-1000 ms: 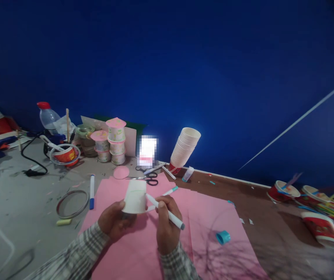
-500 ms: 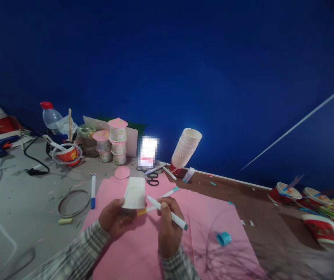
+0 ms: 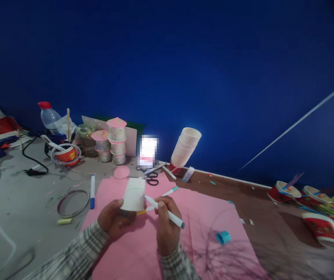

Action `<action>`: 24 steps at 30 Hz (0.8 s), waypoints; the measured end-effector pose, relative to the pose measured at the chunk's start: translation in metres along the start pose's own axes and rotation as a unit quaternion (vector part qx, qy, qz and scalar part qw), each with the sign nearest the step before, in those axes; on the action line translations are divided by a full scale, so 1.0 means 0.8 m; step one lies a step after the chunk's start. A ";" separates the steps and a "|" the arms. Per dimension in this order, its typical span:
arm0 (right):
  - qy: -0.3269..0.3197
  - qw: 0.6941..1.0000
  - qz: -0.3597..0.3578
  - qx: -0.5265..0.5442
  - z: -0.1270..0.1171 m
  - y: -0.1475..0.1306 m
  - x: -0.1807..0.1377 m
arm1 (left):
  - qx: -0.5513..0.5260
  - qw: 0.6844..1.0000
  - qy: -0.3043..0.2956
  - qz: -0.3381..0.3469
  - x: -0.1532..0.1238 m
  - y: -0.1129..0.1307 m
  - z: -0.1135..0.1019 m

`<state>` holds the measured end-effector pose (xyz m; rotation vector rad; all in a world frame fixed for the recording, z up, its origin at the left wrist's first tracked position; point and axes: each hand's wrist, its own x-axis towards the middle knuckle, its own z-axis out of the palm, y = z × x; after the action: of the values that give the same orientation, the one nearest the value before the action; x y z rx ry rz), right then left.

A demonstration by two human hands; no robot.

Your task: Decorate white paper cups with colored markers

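Over pink paper sheets (image 3: 213, 214): via head cam I see two bare hands in checked sleeves, close together, at approx. the middle of the worktop.
White cup (image 3: 133, 198): paper, by the look; held up off the sheets, betw. the hands, tilted, wide rim toward the person, narrow base away. Faint green line crosses it nr the base.
Left hand (image 3: 116, 219): thumb on cup's L side by the rim, other fingers curled below; grip narrow, holding the cup. Whether any fingertips sit inside the rim, I can't tell.
Right hand (image 3: 168, 227): fingers pinched on a white marker (image 3: 174, 219) w/ grey end, pen-style; tip aimed at cup's R wall. Touching or just beside? Can't tell.
Cup's feel: my guess, v. light, thin-walled, firm at rim, softer mid-wall; prob. not slippery, but a hard squeeze could dent it.
Best hold: nr the rim, I'd say, thumb opp. fingers, light pressure, leaving the wall free.
Beyond the cup: scissors (image 3: 152, 181), pink disc (image 3: 122, 172), leaning cup stack (image 3: 185, 147), pink-roofed towers (image 3: 117, 138).
R of hands: turquoise cap (image 3: 223, 237), on the sheets.
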<state>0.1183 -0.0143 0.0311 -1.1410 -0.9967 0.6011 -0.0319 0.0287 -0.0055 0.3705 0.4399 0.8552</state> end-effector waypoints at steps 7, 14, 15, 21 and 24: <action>-0.029 0.999 0.018 -0.010 -0.002 -0.004 -0.007 | -0.045 0.996 0.073 0.026 0.002 0.003 -0.003; 0.012 1.000 0.020 -0.006 -0.004 -0.006 0.001 | -0.080 0.996 0.033 -0.011 0.003 0.002 -0.012; 0.016 1.000 0.019 -0.007 -0.003 -0.006 0.002 | -0.082 0.996 0.027 -0.014 0.003 0.002 -0.013; 0.005 1.000 0.025 -0.002 0.000 -0.005 0.001 | -0.060 0.998 0.008 -0.006 0.002 0.002 -0.004; 0.004 1.000 0.026 -0.007 0.001 -0.003 -0.001 | -0.040 0.999 0.021 0.005 0.001 0.003 0.003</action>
<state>0.1171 -0.0154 0.0335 -1.1837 -0.9688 0.6312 -0.0319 0.0301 -0.0024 0.2819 0.4410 0.8878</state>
